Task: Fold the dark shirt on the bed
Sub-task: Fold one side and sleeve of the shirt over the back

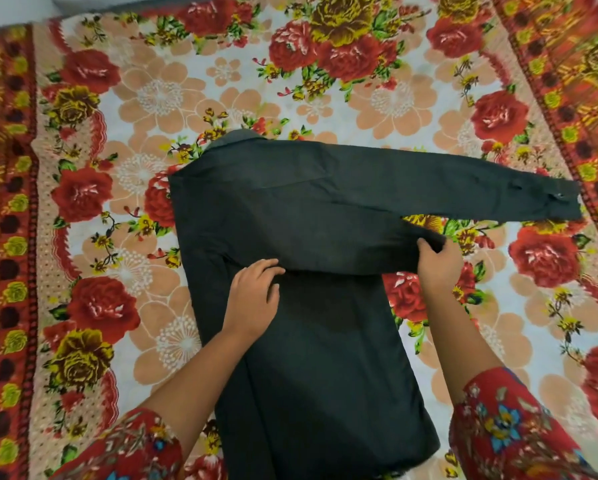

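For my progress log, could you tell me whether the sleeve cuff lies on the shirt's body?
No, the cuff lies out on the floral bedspread.

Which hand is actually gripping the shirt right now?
The right hand: its fingers curl round a fold at the edge of the shirt. The left hand only rests on top of it, fingers fairly straight.

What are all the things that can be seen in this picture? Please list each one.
dark shirt: one, dark grey, lying flat in the middle of the bed
long sleeve: one, dark grey, stretched out from the shirt toward the right
bedspread: one, red, peach and yellow flowers, under the shirt
floral cuffs: two, red, on the person's arms at the bottom corners
left hand: one, resting on the shirt's middle
right hand: one, gripping the shirt's right side
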